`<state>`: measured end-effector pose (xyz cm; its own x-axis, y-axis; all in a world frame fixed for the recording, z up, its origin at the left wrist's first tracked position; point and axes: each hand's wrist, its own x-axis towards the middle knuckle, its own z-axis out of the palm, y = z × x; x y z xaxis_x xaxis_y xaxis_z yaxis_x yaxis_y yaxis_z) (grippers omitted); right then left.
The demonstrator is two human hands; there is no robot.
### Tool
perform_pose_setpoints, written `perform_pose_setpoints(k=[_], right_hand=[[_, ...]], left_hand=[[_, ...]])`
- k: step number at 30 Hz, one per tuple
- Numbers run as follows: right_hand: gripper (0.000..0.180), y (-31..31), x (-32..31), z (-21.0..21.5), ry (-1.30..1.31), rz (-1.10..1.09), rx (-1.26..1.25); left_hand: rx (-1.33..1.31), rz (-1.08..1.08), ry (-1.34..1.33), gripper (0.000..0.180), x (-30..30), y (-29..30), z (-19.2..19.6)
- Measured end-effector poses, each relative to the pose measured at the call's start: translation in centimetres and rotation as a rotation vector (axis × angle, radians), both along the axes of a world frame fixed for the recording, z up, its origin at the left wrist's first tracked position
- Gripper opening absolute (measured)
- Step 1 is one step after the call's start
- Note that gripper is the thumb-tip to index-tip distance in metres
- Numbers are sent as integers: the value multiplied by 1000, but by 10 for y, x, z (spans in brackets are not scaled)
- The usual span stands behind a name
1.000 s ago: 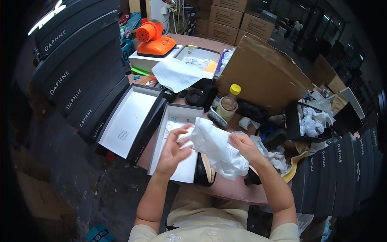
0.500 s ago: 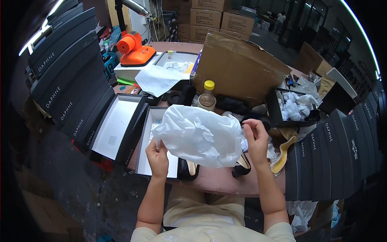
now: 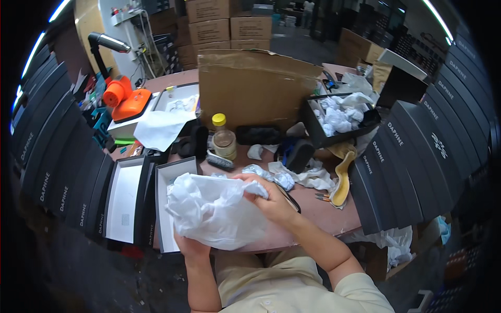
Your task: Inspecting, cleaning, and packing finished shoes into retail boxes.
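Both hands busy with a big crinkly sheet of white tissue paper (image 3: 214,211), bunched and puffy, held over the near edge of the tabletop (image 3: 318,208). Right hand (image 3: 269,195) clamped on the top edge, fingers curled tight round a fold. Left hand (image 3: 190,245) gripping from underneath, mostly hidden by the paper. Just left, an open rigid shoebox (image 3: 167,180), black outside, white inside, with its matching lid (image 3: 125,198) beside it. Farther back: glass jar with yellow cap (image 3: 224,140), crumpled paper wads (image 3: 271,175), tan shoe insole (image 3: 342,180), big floppy cardboard sheet (image 3: 255,88).
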<state>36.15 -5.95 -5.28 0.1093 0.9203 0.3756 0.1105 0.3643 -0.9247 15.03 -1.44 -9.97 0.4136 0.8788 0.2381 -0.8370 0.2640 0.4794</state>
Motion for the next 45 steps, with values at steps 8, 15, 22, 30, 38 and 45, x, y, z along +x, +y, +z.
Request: perform_pose_setpoints(k=[8, 15, 22, 30, 38, 45], right_hand=[[12, -6, 125, 15, 666, -500, 139], [42, 26, 224, 53, -142, -980, 102], [55, 91, 178, 39, -907, -957, 201], [74, 91, 50, 5, -1384, -556, 166], [14, 76, -45, 12, -66, 98, -170], [25, 62, -34, 0, -118, 321, -257]], left_hand=[[-250, 272, 107, 51, -16, 9, -9], [66, 191, -98, 62, -38, 13, -2], [-215, 739, 238, 53, -18, 13, 24], [217, 898, 815, 23, -22, 2, 6], [35, 1046, 944, 16, -36, 8, 2], [874, 1260, 1641, 64, -40, 1, 33]])
